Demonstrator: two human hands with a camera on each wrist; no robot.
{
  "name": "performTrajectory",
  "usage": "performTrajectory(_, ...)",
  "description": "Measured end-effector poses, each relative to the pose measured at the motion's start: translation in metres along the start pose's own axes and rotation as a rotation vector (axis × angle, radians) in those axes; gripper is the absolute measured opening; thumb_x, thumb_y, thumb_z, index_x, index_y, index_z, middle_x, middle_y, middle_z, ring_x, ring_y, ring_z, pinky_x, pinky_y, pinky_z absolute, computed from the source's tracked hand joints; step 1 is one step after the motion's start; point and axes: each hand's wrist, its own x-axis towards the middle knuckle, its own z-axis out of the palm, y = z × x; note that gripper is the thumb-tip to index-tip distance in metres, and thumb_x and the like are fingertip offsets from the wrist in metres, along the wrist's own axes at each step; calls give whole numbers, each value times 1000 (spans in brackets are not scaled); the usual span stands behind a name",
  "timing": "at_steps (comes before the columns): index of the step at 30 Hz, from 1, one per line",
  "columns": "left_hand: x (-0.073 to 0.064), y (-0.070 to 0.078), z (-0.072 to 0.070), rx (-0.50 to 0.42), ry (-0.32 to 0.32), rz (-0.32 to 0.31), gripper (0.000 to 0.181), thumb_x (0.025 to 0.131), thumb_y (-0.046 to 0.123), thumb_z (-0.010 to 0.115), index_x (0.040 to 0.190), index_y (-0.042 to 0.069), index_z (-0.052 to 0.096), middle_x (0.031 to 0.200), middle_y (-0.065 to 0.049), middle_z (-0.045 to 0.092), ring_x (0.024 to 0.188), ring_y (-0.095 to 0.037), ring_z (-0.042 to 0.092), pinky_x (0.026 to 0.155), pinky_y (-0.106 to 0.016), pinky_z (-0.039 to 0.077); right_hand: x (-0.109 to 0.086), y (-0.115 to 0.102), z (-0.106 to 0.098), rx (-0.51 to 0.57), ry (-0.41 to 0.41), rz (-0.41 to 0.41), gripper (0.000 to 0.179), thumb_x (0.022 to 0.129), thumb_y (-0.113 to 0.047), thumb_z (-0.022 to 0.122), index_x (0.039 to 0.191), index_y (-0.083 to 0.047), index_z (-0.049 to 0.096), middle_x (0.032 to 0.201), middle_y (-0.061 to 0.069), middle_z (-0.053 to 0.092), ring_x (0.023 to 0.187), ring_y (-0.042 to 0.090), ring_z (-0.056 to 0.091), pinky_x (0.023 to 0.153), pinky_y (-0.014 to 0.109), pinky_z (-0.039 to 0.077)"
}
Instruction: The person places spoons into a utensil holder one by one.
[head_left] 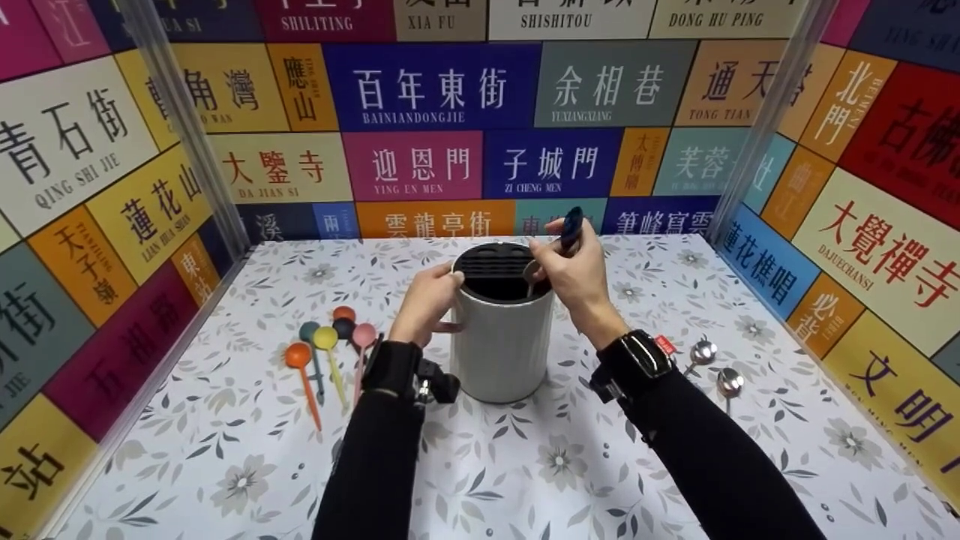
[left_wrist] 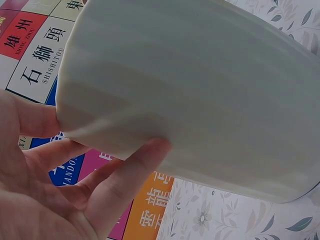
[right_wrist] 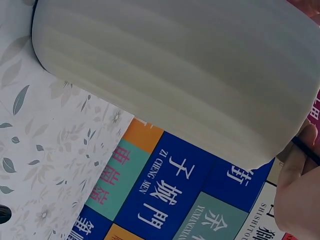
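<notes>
A white, ribbed utensil holder (head_left: 501, 349) with a black slotted insert (head_left: 491, 262) at its top stands upright on the table. My left hand (head_left: 426, 304) grips its left side at the rim; in the left wrist view the fingers of this left hand (left_wrist: 95, 185) lie along the pale wall. Over the right side of the opening, my right hand (head_left: 576, 268) holds a spoon by its dark handle (head_left: 572, 225). A small metallic bowl (head_left: 531, 271) shows below the fingers, at the opening. In the right wrist view the dark blue handle (right_wrist: 305, 149) crosses beside the rim.
Several coloured spoons lie left of the holder, among them an orange spoon (head_left: 298, 355), a yellow spoon (head_left: 326, 338) and a pink spoon (head_left: 364, 335). On the right are two metal spoons (head_left: 730, 382), partly behind my sleeve. Sign-printed walls (head_left: 442, 82) enclose the flower-patterned table (head_left: 555, 480).
</notes>
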Motion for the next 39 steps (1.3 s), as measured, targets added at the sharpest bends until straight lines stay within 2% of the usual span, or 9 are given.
performTrajectory(7,-1,2,0,-13,-15,-7,49,107,18,50,155,14,53,148,-13,54,129,-29,51,87,-54,62,0,4,-4,-216,7,-155,39,86,1,75,122,2,60,83,5,62,74,13,58,70,23,48)
performTrajectory(10,-1,2,1,-16,-19,-12,49,107,19,50,156,14,52,150,-14,53,131,-30,51,87,-54,62,-1,7,-6,-284,5,-155,33,87,-2,75,117,2,63,83,6,63,77,16,58,73,23,47)
performTrajectory(14,-2,1,0,-13,-20,-10,48,107,19,50,155,15,53,152,-14,52,133,-31,50,87,-53,62,-1,10,-9,-327,4,-132,29,88,-7,75,114,3,65,93,9,63,87,21,59,81,27,47)
performTrajectory(21,0,-1,0,-9,-17,1,48,107,19,49,154,14,54,149,-14,53,130,-31,51,87,-55,62,1,15,-20,-339,4,-56,42,94,-17,71,131,0,61,122,22,66,112,32,60,96,39,48)
performTrajectory(24,1,-1,0,-7,-15,5,48,106,18,49,154,14,55,149,-14,54,130,-31,51,86,-56,62,1,17,-25,-329,1,-32,44,97,-20,69,136,-2,58,128,23,65,117,32,59,103,44,46)
performTrajectory(39,0,0,0,-1,-11,0,47,107,19,49,153,15,55,144,-14,56,124,-29,52,84,-54,62,-1,37,-50,-306,7,31,42,104,-26,56,138,0,56,130,23,63,121,32,57,107,44,43)
